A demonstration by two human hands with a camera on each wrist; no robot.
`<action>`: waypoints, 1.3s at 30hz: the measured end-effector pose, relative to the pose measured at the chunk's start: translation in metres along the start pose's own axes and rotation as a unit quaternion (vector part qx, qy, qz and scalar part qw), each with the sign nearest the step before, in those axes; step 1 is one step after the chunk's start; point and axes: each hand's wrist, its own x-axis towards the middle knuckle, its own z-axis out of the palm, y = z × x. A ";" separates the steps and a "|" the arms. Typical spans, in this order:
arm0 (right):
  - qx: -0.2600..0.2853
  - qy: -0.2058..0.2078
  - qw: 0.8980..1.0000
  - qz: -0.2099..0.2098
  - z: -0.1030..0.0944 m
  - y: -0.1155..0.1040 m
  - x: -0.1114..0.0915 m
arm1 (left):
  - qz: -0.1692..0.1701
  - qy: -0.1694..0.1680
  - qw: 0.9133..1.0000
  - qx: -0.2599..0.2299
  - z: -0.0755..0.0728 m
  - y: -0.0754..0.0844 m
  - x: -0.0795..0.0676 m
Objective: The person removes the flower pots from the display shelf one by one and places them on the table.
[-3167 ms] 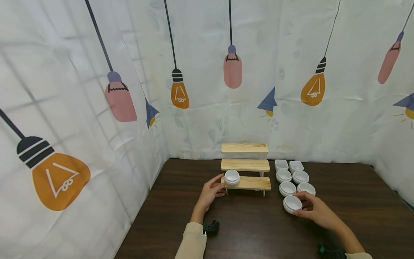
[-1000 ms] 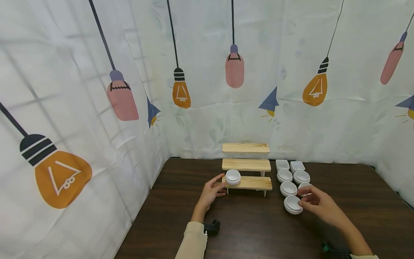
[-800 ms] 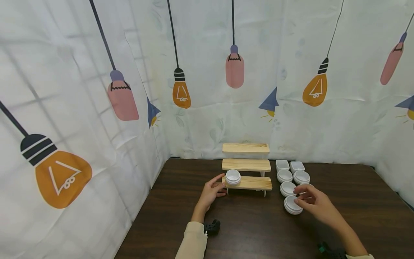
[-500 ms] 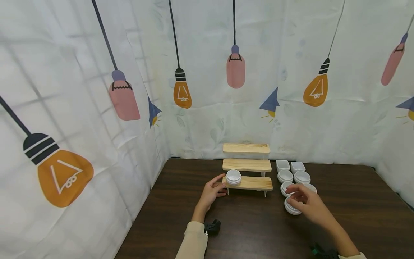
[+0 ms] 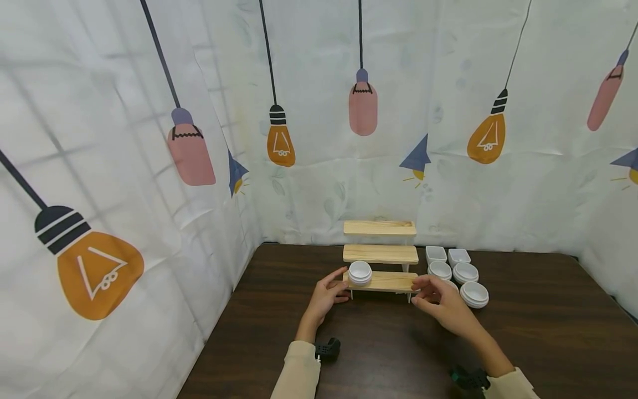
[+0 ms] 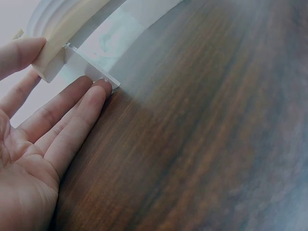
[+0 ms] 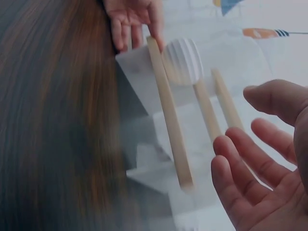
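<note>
A three-step display stand with pale wooden planks [image 5: 389, 281] and clear legs stands mid-table. On the left end of its lowest plank sits a stack of round white bowls [image 5: 360, 272]. At that end my left hand [image 5: 321, 303] touches the plank; in the left wrist view its thumb [image 6: 21, 55] lies on the plank's edge and straight fingers [image 6: 79, 122] reach a clear leg. My right hand [image 5: 451, 310] hovers by the lowest plank's right end. Its fingers [image 7: 231, 168] are loosely bent, thumb apart, nothing between them in the right wrist view.
Right of the stand are more round white bowls [image 5: 474, 293] and two square white bowls [image 5: 459, 256]; my right hand covers part of the group. The dark wooden table [image 5: 379, 343] meets a white curtain [image 5: 319, 194] printed with lamps behind and at both sides.
My right hand has left the round bowls at the right, moving left to the stand's right end with nothing in it. My left hand has stayed at the stand's left end.
</note>
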 end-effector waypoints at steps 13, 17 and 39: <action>0.040 -0.004 0.998 0.053 0.041 -0.005 0.044 | 0.003 -0.005 1.000 -0.002 -0.001 -0.003 0.002; 0.042 -0.012 0.998 0.050 0.053 -0.004 0.056 | 0.003 -0.005 1.000 -0.004 -0.001 -0.003 0.002; 0.059 -0.031 0.997 0.043 0.080 0.002 0.083 | 0.004 -0.006 1.000 -0.012 0.000 -0.001 0.000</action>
